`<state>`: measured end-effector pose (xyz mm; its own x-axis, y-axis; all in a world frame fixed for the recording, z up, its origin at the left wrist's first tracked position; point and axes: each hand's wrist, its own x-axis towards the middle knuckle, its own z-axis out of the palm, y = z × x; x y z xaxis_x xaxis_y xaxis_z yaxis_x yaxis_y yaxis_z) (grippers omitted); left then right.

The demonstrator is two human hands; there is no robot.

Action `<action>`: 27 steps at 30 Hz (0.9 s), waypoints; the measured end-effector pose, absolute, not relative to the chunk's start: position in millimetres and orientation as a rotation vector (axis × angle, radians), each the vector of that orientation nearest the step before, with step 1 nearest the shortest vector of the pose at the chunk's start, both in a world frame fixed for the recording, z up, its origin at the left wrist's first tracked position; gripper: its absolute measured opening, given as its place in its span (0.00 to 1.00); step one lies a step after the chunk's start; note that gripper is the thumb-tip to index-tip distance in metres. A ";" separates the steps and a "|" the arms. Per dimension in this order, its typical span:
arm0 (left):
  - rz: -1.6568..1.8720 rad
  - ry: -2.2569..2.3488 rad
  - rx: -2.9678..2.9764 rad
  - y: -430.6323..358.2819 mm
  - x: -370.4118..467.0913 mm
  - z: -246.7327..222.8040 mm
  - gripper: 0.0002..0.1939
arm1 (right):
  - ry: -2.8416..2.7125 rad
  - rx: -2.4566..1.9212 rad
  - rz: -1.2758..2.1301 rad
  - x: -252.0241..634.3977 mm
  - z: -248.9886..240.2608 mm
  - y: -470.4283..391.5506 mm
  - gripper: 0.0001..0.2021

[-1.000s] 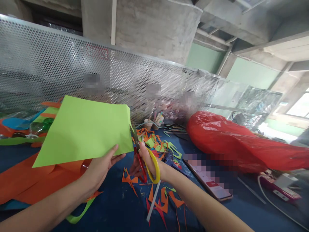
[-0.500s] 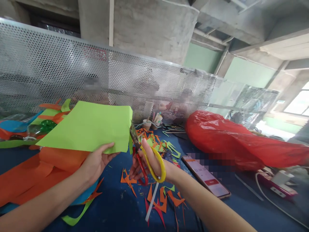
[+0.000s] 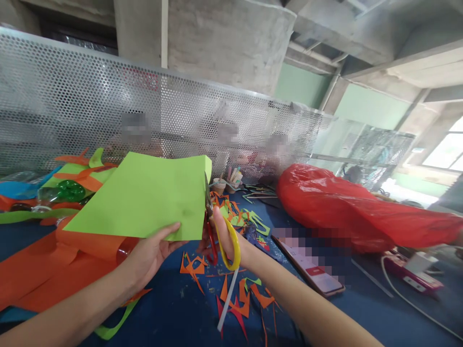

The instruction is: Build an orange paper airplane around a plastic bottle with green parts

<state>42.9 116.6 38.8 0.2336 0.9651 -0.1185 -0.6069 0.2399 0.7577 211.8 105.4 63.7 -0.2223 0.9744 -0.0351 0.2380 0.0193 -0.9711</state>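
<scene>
A large sheet of light green paper (image 3: 144, 193) is pinched by its lower edge in my left hand (image 3: 159, 250), thumb on top and fingers beneath. My right hand (image 3: 226, 238) has its thumb through the yellow loop of a pair of scissors (image 3: 208, 202); the other loop is red. The blades meet the sheet's right edge, where a narrow green strip bends away. Some right-hand fingers are hidden behind the paper and handles. Below the hands lie orange paper scraps (image 3: 193, 267) on the blue table (image 3: 170, 308).
Orange sheets (image 3: 39, 270) and plastic bottles (image 3: 68, 191) lie on the left. Cups of pens (image 3: 234, 178) stand by a perforated metal screen (image 3: 195, 111), people behind it. To the right are a phone (image 3: 311, 267), a red plastic bag (image 3: 333, 207) and a power strip (image 3: 412, 277).
The green sheet and my left hand have shifted right and slightly down. The scissor blades now stand more upright along the sheet's right edge, with the handles a little higher.
</scene>
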 end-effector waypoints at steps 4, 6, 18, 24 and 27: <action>1.168 0.651 0.672 113.5 43.8 39.9 0.16 | -1.630 -1.320 1.147 218.3 50.5 113.4 0.38; 1.172 0.656 0.681 112.2 44.3 41.0 0.16 | -1.639 -1.341 1.129 218.4 49.3 113.8 0.38; 1.230 0.639 0.614 109.2 46.7 42.7 0.17 | -1.782 -1.373 0.973 214.1 62.0 104.2 0.36; 1.255 0.662 0.645 108.9 47.0 44.0 0.15 | -1.786 -1.392 0.960 215.5 60.4 107.2 0.36; 1.279 0.669 0.624 109.0 47.4 44.7 0.17 | -1.748 -1.383 1.092 217.0 60.9 106.8 0.37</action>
